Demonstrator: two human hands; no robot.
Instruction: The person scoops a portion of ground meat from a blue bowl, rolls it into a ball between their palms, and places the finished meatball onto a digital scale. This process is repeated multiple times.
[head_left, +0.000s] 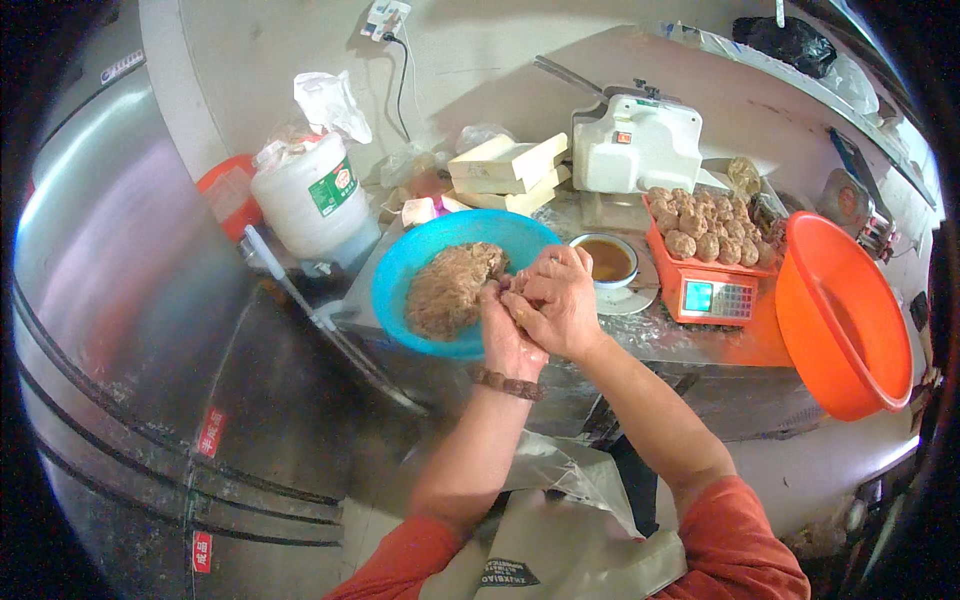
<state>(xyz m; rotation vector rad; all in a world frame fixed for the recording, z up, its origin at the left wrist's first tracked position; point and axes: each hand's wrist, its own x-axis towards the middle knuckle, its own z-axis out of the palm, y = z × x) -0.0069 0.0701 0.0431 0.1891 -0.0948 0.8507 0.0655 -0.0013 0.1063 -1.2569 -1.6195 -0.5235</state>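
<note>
My left hand (512, 334), with a dark bead bracelet at the wrist, and my right hand (559, 296) are pressed together over the right rim of a blue plastic basin (390, 259). Between the palms is a small lump of meat mixture, mostly hidden by my curled fingers. Both hands look wet. Inside the basin, a large mound of brown minced meat mixture (450, 292) lies toward the left. Just beyond my right hand, a bowl of brown liquid (606, 259) stands on a white plate (626, 301).
Shaped meatballs (705, 225) fill a tray on an orange digital scale (718, 294). To its right, an orange basin (840, 315) leans on edge past the counter front. A white machine (637, 142), yellowish blocks (510, 165) and a white plastic jug (311, 195) stand behind. A steel fridge (112, 262) is at left.
</note>
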